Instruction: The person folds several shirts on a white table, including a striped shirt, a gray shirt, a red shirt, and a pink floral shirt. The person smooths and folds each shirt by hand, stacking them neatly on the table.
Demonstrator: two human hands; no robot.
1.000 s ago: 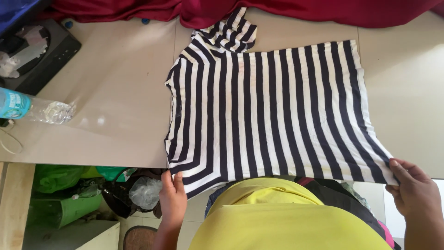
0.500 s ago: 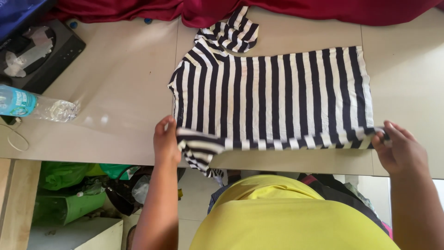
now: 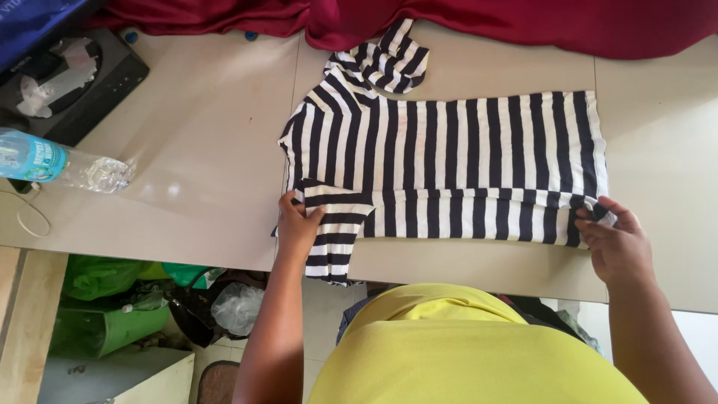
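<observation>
A black-and-white striped shirt [image 3: 449, 157] lies flat on the pale table [image 3: 187, 187], its near edge folded up over the body. My left hand [image 3: 297, 224] pinches the folded edge by the near sleeve, which hangs over the table's front edge. My right hand [image 3: 613, 243] grips the hem corner of the shirt at the right. The far sleeve is bunched at the top.
A plastic water bottle [image 3: 56, 161] lies at the table's left. A black box [image 3: 67, 82] with white crumpled paper sits at the far left. Dark red cloth [image 3: 479, 22] runs along the table's back. Green bags [image 3: 105, 299] and clutter sit on the floor below left.
Both hands lifted the shirt's near edge from the table front and folded it up over the body. The near sleeve now hangs off the edge.
</observation>
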